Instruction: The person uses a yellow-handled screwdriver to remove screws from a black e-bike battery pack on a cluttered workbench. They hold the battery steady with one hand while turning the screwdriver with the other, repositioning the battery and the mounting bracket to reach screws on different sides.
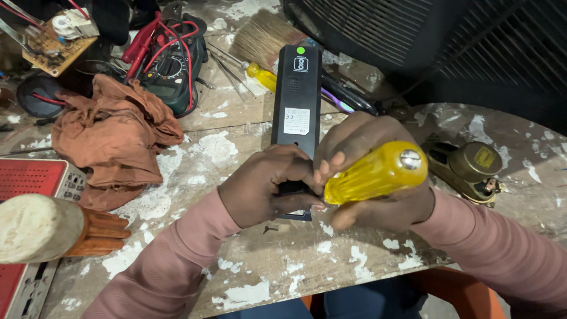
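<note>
Right hand (369, 171): fingers curled tight around the yellow screwdriver handle (378, 171), metal cap of the handle pointing toward 3 o'clock, the shaft hidden behind the hands.
Left hand (266, 186): fingers folded down over the near end of the black device (297, 100), thumb pressed against its 6 o'clock edge, pinning it to the bench.
Black device: long, slim, flat on the paint-flecked workbench (271, 266), running from the hands toward 12 o'clock; white label midway, green dot near the far end.
At 10 o'clock: crumpled brown cloth (115, 139), just beyond it a multimeter (171, 74) with red leads.
At 11 o'clock, far corner: bare circuit board (56, 44).
At 9 o'clock: red grilled box (32, 177), touched by a pale mallet head on a wooden handle (56, 227).
At 12 o'clock: bristle brush (263, 35) and a second, smaller yellow-handled screwdriver (263, 77), just beside the device.
At 3 o'clock: brass-coloured round part (472, 168), near the right hand.
</note>
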